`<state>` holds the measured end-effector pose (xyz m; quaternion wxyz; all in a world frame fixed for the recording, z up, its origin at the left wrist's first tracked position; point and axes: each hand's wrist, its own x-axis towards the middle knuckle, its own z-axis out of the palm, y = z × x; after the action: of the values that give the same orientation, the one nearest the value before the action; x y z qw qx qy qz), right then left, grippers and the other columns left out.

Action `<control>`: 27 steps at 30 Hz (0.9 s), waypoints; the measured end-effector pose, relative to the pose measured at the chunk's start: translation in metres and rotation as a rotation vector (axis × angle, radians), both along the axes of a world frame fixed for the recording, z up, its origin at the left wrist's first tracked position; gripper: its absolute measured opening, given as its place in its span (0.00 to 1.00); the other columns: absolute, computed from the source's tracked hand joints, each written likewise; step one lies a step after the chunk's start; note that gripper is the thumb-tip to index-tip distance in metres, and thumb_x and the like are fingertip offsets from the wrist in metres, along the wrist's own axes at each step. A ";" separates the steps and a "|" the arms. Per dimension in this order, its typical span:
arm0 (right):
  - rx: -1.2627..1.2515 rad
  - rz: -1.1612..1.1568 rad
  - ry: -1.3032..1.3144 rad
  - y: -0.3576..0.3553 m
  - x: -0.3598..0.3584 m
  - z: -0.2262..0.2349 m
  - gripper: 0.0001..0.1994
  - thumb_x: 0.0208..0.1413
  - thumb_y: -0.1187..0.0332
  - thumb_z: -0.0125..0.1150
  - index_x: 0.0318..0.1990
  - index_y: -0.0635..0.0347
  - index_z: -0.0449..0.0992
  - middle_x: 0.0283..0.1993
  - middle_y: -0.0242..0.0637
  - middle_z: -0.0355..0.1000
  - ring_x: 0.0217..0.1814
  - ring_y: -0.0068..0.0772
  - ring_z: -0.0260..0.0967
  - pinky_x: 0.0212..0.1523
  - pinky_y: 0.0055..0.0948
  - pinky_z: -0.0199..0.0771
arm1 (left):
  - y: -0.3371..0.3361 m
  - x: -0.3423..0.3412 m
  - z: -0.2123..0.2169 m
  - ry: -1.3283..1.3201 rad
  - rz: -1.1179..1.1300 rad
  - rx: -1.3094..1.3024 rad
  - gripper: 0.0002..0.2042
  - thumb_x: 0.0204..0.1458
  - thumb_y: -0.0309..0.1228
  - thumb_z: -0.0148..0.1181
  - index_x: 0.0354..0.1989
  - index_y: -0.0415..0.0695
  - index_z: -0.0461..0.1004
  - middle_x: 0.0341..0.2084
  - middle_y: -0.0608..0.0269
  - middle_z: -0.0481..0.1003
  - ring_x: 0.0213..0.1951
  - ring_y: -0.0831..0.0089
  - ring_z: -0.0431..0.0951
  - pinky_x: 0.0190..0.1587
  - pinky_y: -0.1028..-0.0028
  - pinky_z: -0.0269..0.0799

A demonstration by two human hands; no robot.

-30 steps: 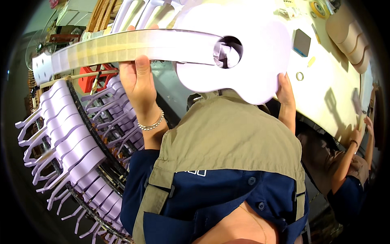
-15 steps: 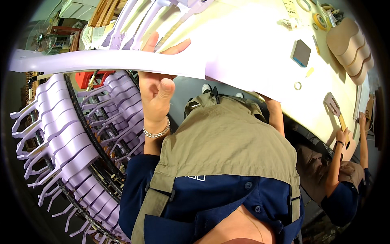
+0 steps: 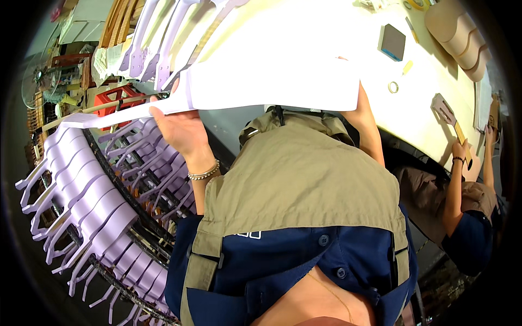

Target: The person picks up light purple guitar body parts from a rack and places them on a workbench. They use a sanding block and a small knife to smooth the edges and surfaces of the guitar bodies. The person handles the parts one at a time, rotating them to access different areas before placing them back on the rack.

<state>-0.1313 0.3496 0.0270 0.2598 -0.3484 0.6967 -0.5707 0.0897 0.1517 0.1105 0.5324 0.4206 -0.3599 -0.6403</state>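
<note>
A pale purple ukulele [image 3: 272, 89] lies sideways in front of me, its body bleached by glare and its neck pointing left. My left hand [image 3: 185, 130] is closed round the neck close to the body, thumb on the near side and a fingertip showing behind. At the opposite end, my right hand [image 3: 356, 111] grips the body's rounded end; most of its fingers are hidden, with one tip showing above the far edge. The ukulele is held over the near edge of a cream table [image 3: 424, 117].
Left of me, a rack holds rows of purple ukuleles [image 3: 92, 195]. More purple necks [image 3: 168, 43] lie on the table's far left. A grey block [image 3: 392, 42] and tape roll [image 3: 393, 87] sit at right. A co-worker's hand [image 3: 461, 149] holds another ukulele [image 3: 447, 111].
The ukulele has turned its broad body side into view and its neck now tilts down to the left. My left hand has gone from spread fingers to a grip on the neck.
</note>
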 end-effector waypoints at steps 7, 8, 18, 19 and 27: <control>-0.123 0.075 0.212 -0.017 0.019 0.071 0.48 0.28 0.63 0.74 0.62 0.57 0.53 0.61 0.42 0.57 0.65 0.43 0.50 0.63 0.39 0.48 | -0.025 0.045 -0.089 0.063 -0.163 0.301 0.23 0.56 0.43 0.45 0.52 0.37 0.63 0.48 0.54 0.69 0.51 0.61 0.69 0.54 0.63 0.64; -0.173 0.096 0.161 -0.019 0.021 0.077 0.50 0.27 0.61 0.75 0.62 0.57 0.53 0.60 0.41 0.58 0.64 0.43 0.50 0.63 0.39 0.48 | -0.033 0.057 -0.116 0.064 -0.304 0.272 0.20 0.56 0.38 0.47 0.51 0.37 0.64 0.47 0.54 0.70 0.50 0.61 0.70 0.54 0.62 0.65; -0.358 0.309 0.120 -0.028 0.037 0.080 0.38 0.32 0.55 0.72 0.56 0.52 0.67 0.62 0.43 0.55 0.67 0.44 0.44 0.62 0.42 0.48 | 0.003 0.047 -0.119 0.568 -0.484 0.679 0.19 0.55 0.36 0.48 0.51 0.37 0.64 0.46 0.53 0.70 0.49 0.60 0.70 0.53 0.62 0.67; -0.359 0.317 0.182 -0.028 0.034 0.077 0.34 0.35 0.53 0.70 0.54 0.51 0.70 0.62 0.44 0.54 0.68 0.46 0.42 0.62 0.44 0.46 | 0.005 0.046 -0.117 0.584 -0.485 0.692 0.19 0.55 0.36 0.48 0.51 0.37 0.65 0.46 0.53 0.70 0.49 0.60 0.70 0.53 0.62 0.67; -0.272 0.069 -0.042 -0.005 -0.012 0.012 0.45 0.47 0.29 0.35 0.59 0.60 0.60 0.68 0.50 0.42 0.70 0.46 0.38 0.66 0.42 0.36 | -0.019 0.048 -0.104 0.375 -0.200 0.482 0.17 0.55 0.35 0.49 0.49 0.38 0.65 0.39 0.58 0.71 0.43 0.65 0.72 0.51 0.63 0.69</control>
<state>-0.1431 0.3443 0.0388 0.2441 -0.3921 0.5951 -0.6577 0.1382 0.1324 0.0068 0.4090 0.3720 -0.1328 -0.8226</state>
